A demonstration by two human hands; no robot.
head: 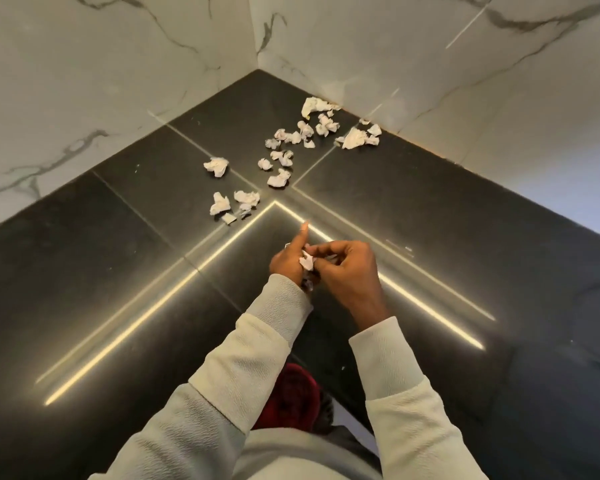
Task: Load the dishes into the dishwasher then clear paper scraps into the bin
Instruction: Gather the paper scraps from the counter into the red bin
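Quickly, top down: we see two white marble-look walls [118, 81] meeting in a corner at the far side. Below them a dark tiled surface [430, 237] fills most of the view, with bright light streaks reflected across it. We count two cream sleeves [243, 358] coming up from the bottom edge, one per arm. Between the sleeves, low in the view, sits something red and fuzzy [297, 393]; we cannot tell what it is.

Loose paper scraps [282, 156] lie scattered on the dark surface, from just beside the right-hand wall near the corner towards the middle, well apart from the hands.

Both hands meet at the centre, above the surface. The left hand [286, 261] is curled, one finger sticking out straight, with paper showing at its palm side. The right hand [350, 268] has its fingers bent and pinches the same crumpled scrap [306, 262], which sits right between the two hands.
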